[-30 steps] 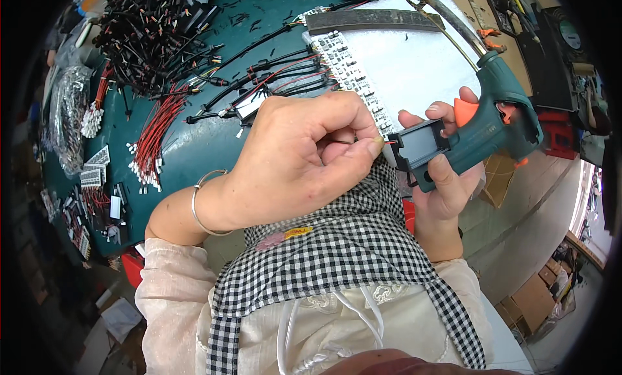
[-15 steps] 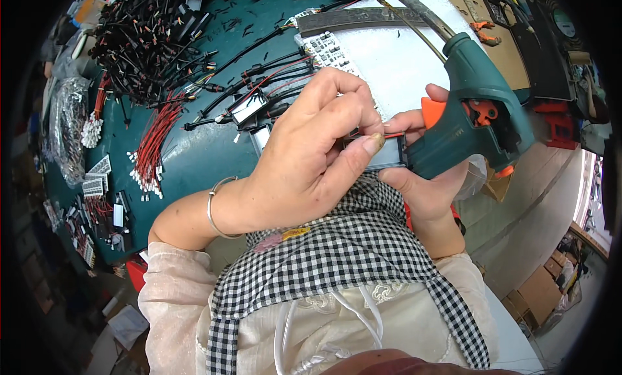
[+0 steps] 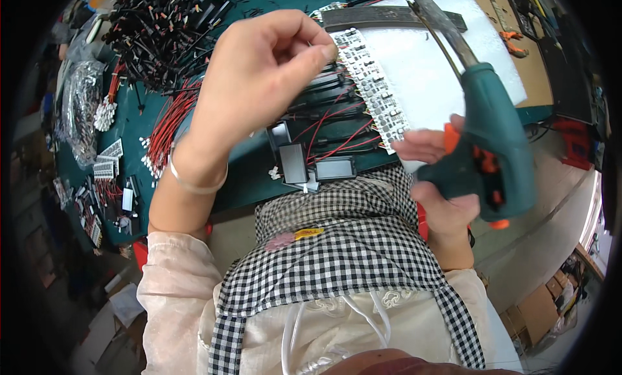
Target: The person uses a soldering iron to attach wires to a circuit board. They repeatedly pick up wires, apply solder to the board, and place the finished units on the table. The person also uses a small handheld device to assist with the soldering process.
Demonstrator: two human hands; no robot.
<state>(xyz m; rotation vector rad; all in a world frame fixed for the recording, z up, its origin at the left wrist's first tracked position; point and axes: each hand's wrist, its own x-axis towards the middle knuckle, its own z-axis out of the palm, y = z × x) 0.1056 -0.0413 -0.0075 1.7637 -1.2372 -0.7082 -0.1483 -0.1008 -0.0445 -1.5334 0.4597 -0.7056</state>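
Note:
My left hand (image 3: 259, 77) is raised over the green table, thumb and fingertips pinched together at the upper end of a strip of small white circuit boards (image 3: 376, 83). Whatever lies in that pinch is hidden. My right hand (image 3: 444, 206) is wrapped round the handle of a dark green soldering gun (image 3: 502, 122) with an orange trigger, slightly blurred. Its long metal barrel (image 3: 450, 35) points away over a white foam sheet (image 3: 427, 70). Black and red wires run left from the strip to several black-framed modules (image 3: 335, 168) at the table's near edge.
A dark flat bar (image 3: 389, 16) lies across the foam sheet. To the left are a heap of black cables (image 3: 155, 38), red wires with white plugs (image 3: 170, 122) and a clear plastic bag (image 3: 81, 116). Orange-handled pliers (image 3: 513, 45) lie far right.
My left hand has moved up and left, away from the module near my right hand. My right hand and the soldering gun have shifted right and nearer. The board strip and modules are now uncovered.

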